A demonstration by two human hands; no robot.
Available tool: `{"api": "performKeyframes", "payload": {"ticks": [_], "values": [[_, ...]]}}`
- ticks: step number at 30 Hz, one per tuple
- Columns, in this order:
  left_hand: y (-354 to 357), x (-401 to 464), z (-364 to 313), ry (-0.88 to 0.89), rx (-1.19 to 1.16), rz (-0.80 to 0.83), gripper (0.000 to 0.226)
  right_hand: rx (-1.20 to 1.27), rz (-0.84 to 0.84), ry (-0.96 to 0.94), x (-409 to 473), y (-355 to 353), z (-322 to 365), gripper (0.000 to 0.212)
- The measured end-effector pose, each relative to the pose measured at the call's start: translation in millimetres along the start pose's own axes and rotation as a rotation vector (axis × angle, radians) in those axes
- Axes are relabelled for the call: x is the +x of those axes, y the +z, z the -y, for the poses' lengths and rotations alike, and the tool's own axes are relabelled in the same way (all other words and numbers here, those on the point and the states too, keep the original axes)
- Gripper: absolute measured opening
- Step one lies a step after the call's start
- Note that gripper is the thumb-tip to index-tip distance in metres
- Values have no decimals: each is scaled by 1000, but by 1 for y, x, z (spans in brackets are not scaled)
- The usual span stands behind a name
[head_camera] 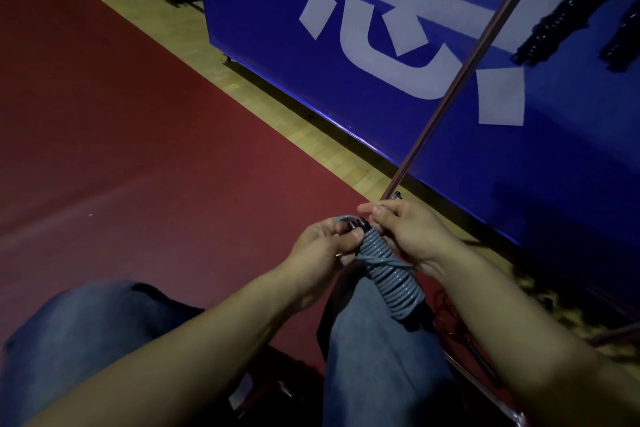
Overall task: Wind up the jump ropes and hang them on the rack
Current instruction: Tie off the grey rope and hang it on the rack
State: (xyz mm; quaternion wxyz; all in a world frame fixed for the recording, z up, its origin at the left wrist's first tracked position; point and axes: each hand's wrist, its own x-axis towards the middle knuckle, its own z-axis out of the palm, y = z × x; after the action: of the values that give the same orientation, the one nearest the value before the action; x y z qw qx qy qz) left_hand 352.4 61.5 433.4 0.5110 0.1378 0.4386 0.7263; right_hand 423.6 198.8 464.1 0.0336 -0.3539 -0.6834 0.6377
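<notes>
- You are seated, looking down at your own two bare hands above your knees, which are covered in blue jeans (377,350).
- Between your hands is a grey jump rope (389,270), already wound in tight coils around its dark handles so that it forms one thick bundle.
- The bundle lies slanted, its upper end at your fingers and its lower end pointing down toward your right knee.
- Your left hand (323,248) has a narrow grip: thumb and fingers pinch a small loose loop of the grey cord at the top of the bundle.
- Your right hand (403,230) curls round the upper end of the bundle from the other side, with the thumb and forefinger closed on it.
- One strand of cord crosses the coils at an angle near the middle of the bundle.
- A thin metal pole (464,69), probably part of the rack, runs slantwise from just beyond your right hand up to the top right.
- Behind the pole stands a blue banner (450,135) with large white characters.
- At the top right, dark wound ropes (564,15) hang in front of the banner; the light is too dim to make out details.
- To your left the floor is a red mat (131,135), edged by a strip of pale wooden floor (277,107) running along the foot of the banner.
</notes>
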Motion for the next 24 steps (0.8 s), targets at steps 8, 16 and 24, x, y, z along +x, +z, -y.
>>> {"api": "performKeyframes", "payload": {"ticks": [8,16,24], "values": [[1,-4,4,107,230,-123,17,30,-142,-73,-3,15,2,16],[9,-7,0,70,-78,-251,11,-368,-293,-518,-23,16,5,19],[7,-2,9,65,-137,-349,13,-605,-387,-678,-28,26,-9,16]]}}
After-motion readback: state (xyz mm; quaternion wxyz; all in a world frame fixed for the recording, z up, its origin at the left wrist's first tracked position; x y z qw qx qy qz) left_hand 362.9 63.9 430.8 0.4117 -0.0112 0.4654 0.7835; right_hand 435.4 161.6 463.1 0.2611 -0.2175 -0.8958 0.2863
